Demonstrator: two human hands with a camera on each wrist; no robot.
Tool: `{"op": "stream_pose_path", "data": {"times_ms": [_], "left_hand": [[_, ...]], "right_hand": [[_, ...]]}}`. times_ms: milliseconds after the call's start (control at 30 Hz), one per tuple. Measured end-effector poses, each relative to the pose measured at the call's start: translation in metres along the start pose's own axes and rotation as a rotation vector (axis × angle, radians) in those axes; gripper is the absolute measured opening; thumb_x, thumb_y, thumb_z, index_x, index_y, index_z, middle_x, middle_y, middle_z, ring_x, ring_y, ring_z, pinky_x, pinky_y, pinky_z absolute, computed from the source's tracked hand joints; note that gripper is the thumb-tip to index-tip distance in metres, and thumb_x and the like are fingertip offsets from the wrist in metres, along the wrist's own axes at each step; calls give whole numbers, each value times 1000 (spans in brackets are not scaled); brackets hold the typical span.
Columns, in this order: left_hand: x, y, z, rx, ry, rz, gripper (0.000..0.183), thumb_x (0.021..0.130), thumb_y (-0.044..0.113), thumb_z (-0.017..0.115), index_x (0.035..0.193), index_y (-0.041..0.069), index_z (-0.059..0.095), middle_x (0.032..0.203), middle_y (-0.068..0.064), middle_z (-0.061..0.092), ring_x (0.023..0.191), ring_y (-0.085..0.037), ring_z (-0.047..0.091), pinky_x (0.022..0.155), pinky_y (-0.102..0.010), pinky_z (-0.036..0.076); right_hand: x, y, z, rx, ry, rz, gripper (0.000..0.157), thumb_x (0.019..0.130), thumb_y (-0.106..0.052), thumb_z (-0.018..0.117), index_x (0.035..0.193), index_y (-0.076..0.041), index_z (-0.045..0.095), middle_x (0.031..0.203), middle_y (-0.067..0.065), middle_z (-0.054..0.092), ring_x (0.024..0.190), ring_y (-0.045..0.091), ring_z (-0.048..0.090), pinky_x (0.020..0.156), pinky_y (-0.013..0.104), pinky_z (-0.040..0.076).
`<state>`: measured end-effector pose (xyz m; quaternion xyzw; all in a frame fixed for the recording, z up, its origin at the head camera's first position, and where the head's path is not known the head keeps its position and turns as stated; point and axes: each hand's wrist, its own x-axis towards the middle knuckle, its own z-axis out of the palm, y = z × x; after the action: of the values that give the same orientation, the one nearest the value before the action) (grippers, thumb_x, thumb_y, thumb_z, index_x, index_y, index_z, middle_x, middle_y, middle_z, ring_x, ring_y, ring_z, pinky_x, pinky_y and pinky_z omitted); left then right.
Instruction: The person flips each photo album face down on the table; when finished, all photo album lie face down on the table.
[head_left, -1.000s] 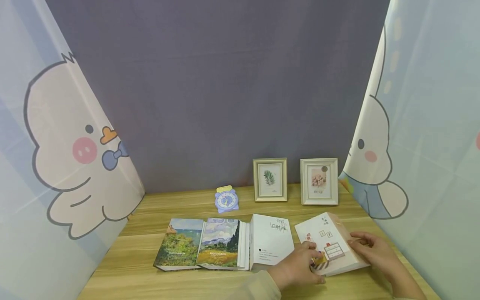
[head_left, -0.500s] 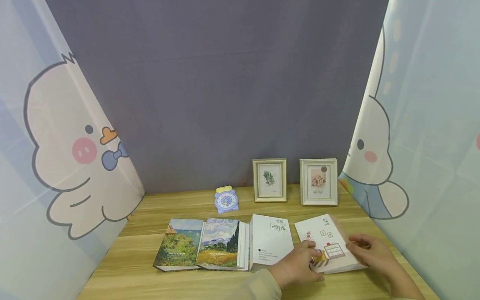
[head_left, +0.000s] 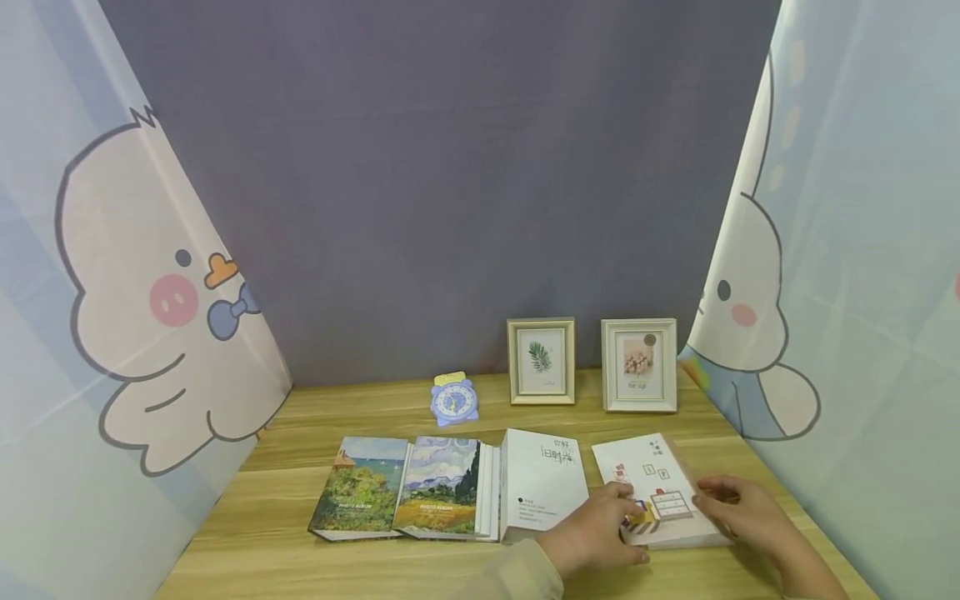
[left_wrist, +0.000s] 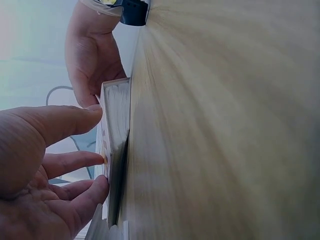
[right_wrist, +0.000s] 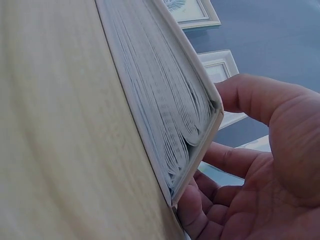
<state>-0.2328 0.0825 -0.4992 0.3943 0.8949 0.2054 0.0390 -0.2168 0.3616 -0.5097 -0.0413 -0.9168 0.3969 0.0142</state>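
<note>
Gentle, even pressure should best steady the furniture-print album [head_left: 667,487], on the bench [head_left: 375,571] just right of the white album [head_left: 543,483]: left hand [head_left: 596,529], fingers spread, against its cover; right hand [head_left: 750,517], fingers bent, at its spine, any grip unclear.

At lower left, bare tabletop [head_left: 315,571] gives passage; albums [head_left: 441,487] bar lower centre, the held book [head_left: 663,492] lower right.
</note>
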Motion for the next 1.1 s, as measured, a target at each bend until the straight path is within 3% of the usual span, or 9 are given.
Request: {"op": "stream_pose_path", "data": {"times_ms": [733,1100], "left_hand": [[-3,-4,-7,-50,-67,63,60,94,48,78,147,27,61,157,5,47,142,-9,45,111,-22,40],[-5,-10,-14,-83,-30,51,57,95,49,75,146,29,60,157,6,47,141,-11,46,112,-26,42]], "right_hand": [[3,-8,-1,-59,47,-61,54,95,-30,80,129,9,65,110,14,72,99,29,69,81,35,55],[3,-19,0,-68,55,-73,54,95,-30,80,130,8,65,111,14,71,99,30,70,80,38,56]]}}
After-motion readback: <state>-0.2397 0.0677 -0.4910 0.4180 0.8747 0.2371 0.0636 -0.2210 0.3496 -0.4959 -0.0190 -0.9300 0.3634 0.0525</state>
